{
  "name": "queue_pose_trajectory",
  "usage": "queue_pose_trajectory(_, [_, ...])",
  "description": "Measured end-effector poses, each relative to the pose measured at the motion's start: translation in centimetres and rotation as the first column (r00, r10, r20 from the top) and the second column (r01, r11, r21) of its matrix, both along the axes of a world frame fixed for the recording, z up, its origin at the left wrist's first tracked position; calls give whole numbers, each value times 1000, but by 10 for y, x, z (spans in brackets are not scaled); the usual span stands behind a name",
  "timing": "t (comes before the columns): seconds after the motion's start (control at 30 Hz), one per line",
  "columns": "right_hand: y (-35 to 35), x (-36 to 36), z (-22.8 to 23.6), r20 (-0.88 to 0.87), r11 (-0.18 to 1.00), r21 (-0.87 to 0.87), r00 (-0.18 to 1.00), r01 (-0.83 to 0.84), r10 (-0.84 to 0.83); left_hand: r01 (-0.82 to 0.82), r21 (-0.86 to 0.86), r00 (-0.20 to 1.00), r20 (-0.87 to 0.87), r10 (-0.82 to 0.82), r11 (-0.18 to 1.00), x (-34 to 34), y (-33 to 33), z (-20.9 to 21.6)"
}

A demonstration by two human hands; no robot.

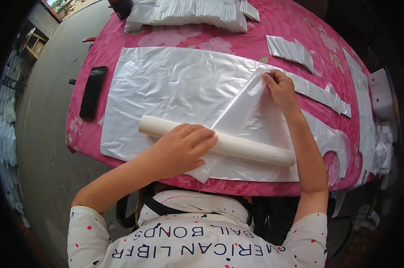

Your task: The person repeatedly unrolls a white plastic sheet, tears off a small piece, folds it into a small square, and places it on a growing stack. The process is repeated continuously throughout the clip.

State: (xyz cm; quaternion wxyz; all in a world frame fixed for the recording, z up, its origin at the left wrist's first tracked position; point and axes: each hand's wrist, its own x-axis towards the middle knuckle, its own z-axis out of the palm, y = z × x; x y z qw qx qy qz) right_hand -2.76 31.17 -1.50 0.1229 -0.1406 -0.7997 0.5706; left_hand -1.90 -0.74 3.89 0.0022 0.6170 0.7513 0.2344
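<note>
A stack of shiny white plastic bags (pixel 166 80) lies flat on the table, with cut-out handles at its right end. Across its near part rests a white plastic pipe (pixel 255 152), slanting down to the right. My left hand (pixel 184 147) lies over the middle of the pipe, fingers stretched out and resting on it. With thumb and fingers pinched, my right hand (pixel 278 87) holds up the corner of a thin plastic bag (pixel 246 105) at the stack's far edge. That bag runs slantwise from the right hand down to the pipe, and part of it shows below the left hand.
A pink flowered cloth (pixel 108 53) covers the table. A black phone (pixel 93 93) lies at the left. Folded white bags (pixel 188 15) are piled at the back, beside a dark cup (pixel 121 6). A smaller bundle (pixel 291 51) lies back right. A pale plastic container (pixel 383 94) stands beyond the right edge.
</note>
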Motion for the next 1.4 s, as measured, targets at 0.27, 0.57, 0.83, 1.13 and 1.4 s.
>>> queue_pose_trajectory(0.27, [-1,-4,4,66,998,-46,997,-33,36,236,-247,971,92,-219,940,37,-12,-44])
queue_pose_trajectory(0.57, [-54,35,45,-61,888,455,991,-75,115,129,-264,991,10,-131,956,64,-9,-54])
queue_pose_trajectory(0.83, [-126,120,43,126,643,646,888,-411,442,37,-256,995,-76,-59,966,83,-7,-63])
queue_pose_trajectory(1.13, [-4,114,29,2,587,808,995,58,-101,97,-248,995,8,-98,964,80,-8,-56])
queue_pose_trajectory(1.4, [-40,135,51,23,789,610,997,-70,71,219,-216,975,9,-222,952,62,-9,-57])
